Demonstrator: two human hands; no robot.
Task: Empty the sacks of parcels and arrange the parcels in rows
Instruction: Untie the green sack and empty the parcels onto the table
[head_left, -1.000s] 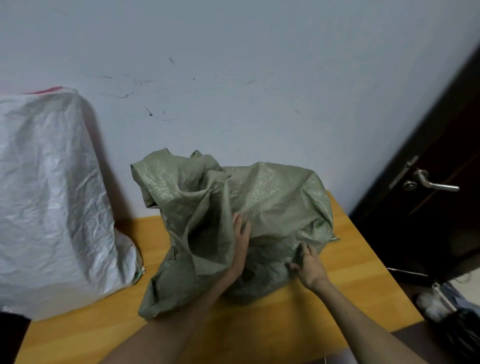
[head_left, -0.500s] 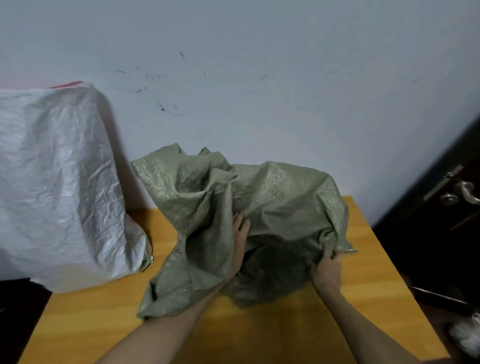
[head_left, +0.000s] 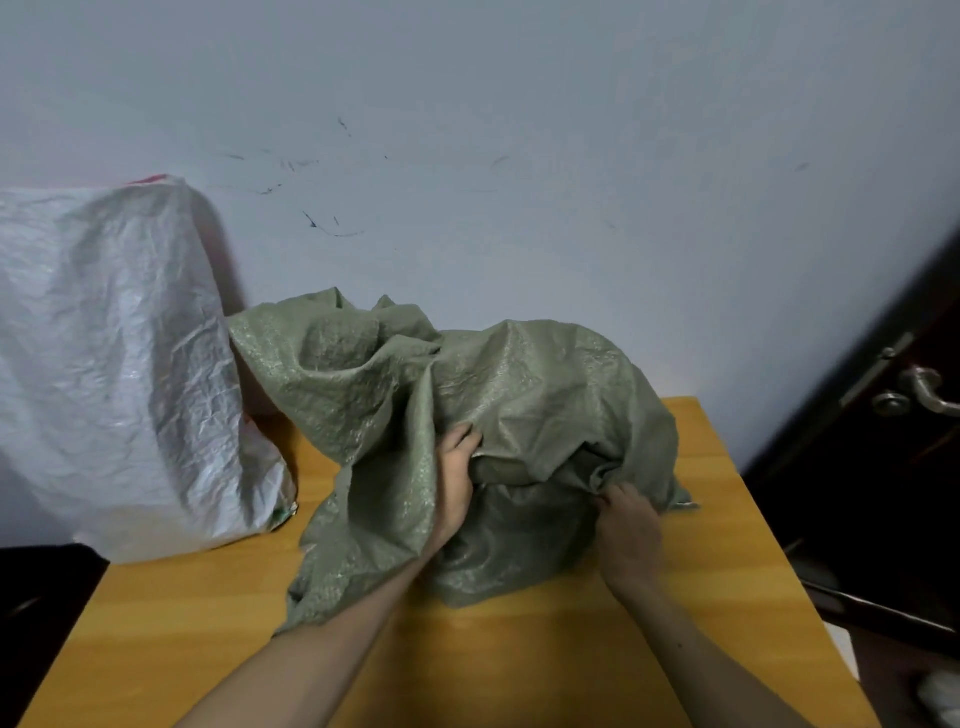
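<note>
Left hand (head_left: 457, 486) hooks front fold of green sack (head_left: 524, 395); right hand (head_left: 629, 531) pinches its right hem. Judgement: widen mouth first, then lift base, spill parcels onto table (head_left: 519, 660) in front.

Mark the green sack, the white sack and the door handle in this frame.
green sack (head_left: 524, 374), head view, on its bulging upper side.
white sack (head_left: 114, 364), head view, on its crinkled front face.
door handle (head_left: 929, 389), head view, on the metal lever.
</note>
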